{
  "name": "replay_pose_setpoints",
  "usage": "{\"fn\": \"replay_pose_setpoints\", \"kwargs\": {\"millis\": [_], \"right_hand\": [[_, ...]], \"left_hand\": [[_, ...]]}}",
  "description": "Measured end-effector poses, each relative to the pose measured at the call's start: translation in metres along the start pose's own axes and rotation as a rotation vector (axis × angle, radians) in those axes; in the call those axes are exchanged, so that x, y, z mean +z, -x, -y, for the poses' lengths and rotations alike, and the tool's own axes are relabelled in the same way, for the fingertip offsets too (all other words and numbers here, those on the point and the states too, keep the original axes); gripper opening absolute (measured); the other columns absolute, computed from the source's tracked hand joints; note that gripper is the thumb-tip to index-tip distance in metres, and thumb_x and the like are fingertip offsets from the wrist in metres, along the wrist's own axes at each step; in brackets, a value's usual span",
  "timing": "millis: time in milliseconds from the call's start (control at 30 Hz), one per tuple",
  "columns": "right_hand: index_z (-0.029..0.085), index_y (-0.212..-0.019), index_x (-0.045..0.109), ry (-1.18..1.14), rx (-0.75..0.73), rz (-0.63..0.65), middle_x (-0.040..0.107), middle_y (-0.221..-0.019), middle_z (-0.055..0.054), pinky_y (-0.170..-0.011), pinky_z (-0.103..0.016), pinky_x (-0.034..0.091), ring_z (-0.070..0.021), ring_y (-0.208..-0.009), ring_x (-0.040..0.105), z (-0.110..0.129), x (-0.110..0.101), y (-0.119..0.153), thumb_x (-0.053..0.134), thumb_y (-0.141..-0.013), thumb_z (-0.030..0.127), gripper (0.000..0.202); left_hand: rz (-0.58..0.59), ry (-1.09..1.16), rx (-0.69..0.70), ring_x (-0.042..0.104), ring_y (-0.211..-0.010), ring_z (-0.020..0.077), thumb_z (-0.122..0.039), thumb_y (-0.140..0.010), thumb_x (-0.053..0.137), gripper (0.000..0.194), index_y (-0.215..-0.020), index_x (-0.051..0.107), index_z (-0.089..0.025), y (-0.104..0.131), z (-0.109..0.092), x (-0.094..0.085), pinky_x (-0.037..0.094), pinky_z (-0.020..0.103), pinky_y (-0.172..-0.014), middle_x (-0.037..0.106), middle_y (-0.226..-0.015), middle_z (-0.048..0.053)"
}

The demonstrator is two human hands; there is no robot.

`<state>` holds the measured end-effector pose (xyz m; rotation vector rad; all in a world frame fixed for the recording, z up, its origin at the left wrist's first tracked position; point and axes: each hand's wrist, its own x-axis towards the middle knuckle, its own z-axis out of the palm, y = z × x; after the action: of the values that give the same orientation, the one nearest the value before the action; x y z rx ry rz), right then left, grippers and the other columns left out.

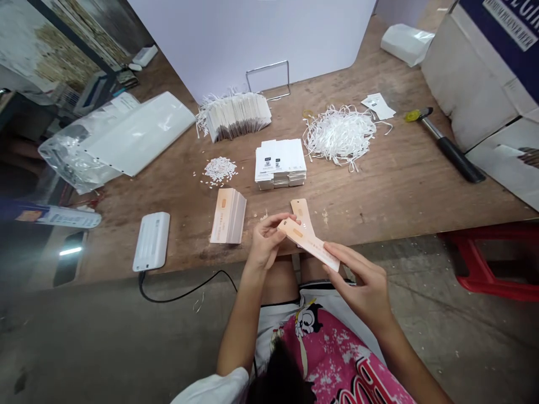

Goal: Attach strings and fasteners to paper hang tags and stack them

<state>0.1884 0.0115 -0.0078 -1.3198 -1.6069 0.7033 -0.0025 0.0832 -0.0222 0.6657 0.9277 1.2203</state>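
An orange-and-white card strip, with a small hole near its upper left end, is held between both hands over the table's front edge. My left hand pinches its holed end. At the lower right end, my right hand grips it between thumb and fingers. Just behind it, similar orange cards lie on the table. To the left stands a stack of the same cards. White printed cards are piled farther back, and a heap of small white pieces lies to their left.
On the wooden table are white strings, a row of stringed tags, a hammer, a power bank with a cable, and plastic packaging. A carton stands right; a red stool is below.
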Motion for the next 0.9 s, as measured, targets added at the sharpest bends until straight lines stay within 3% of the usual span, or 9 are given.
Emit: {"fn": "replay_pose_setpoints", "kwargs": {"millis": [167,300,433,600,733,900], "right_hand": [[0.023,-0.108,0.072,0.035,-0.028,-0.249,0.072,-0.106,-0.008,-0.084,-0.034,0.06,-0.0203,-0.092,0.071,-0.007,0.024,-0.011,0.065,-0.078,0.009,0.033],[0.019,-0.109,0.071,0.251,-0.151,-0.352,0.071,-0.106,-0.013,-0.083,-0.034,0.06,-0.0225,-0.092,0.071,-0.019,0.044,-0.014,0.063,-0.078,0.008,0.033],[0.018,-0.115,0.067,0.34,-0.175,-0.327,0.069,-0.111,-0.015,-0.084,-0.035,0.06,-0.0239,-0.098,0.07,-0.024,0.056,-0.008,0.062,-0.08,0.009,0.036],[0.019,-0.121,0.062,0.276,-0.159,-0.242,0.067,-0.112,-0.015,-0.085,-0.038,0.059,-0.024,-0.099,0.067,-0.023,0.059,-0.001,0.065,-0.082,0.015,0.04],[0.019,-0.119,0.064,0.281,-0.15,-0.196,0.068,-0.106,-0.014,-0.084,-0.045,0.056,-0.0267,-0.096,0.061,-0.022,0.057,-0.001,0.07,-0.08,0.019,0.039],[0.021,-0.122,0.061,0.326,-0.133,-0.229,0.065,-0.109,-0.013,-0.085,-0.045,0.053,-0.0257,-0.097,0.057,-0.024,0.052,-0.002,0.068,-0.081,0.019,0.042]], "left_hand": [[-0.068,0.017,-0.119,0.071,-0.094,0.0182,-0.038,-0.062,0.085,0.049,-0.106,0.07,-0.024,-0.019,0.004,0.011,0.057,0.027,-0.083,0.075,-0.105,0.006],[-0.211,-0.115,-0.134,0.071,-0.072,0.0128,-0.041,-0.061,0.083,0.041,-0.091,0.071,-0.015,-0.028,0.006,0.019,0.058,0.023,-0.07,0.076,-0.087,0.006],[-0.298,-0.268,-0.101,0.064,-0.054,0.0093,-0.033,-0.053,0.087,0.041,-0.083,0.069,-0.013,-0.039,0.004,0.022,0.055,0.02,-0.056,0.072,-0.069,0.002],[-0.24,-0.37,-0.139,0.059,-0.047,0.009,-0.02,-0.051,0.086,0.031,-0.077,0.069,-0.012,-0.051,-0.005,0.023,0.052,0.021,-0.051,0.069,-0.059,0.001],[-0.241,-0.492,-0.111,0.061,-0.049,0.0109,-0.015,-0.059,0.08,0.022,-0.077,0.067,-0.013,-0.053,-0.004,0.022,0.052,0.023,-0.053,0.068,-0.058,0.0],[-0.292,-0.694,-0.027,0.063,-0.058,0.0138,-0.014,-0.066,0.073,0.012,-0.076,0.067,-0.015,-0.057,0.005,0.021,0.052,0.026,-0.06,0.068,-0.065,0.002]]}}
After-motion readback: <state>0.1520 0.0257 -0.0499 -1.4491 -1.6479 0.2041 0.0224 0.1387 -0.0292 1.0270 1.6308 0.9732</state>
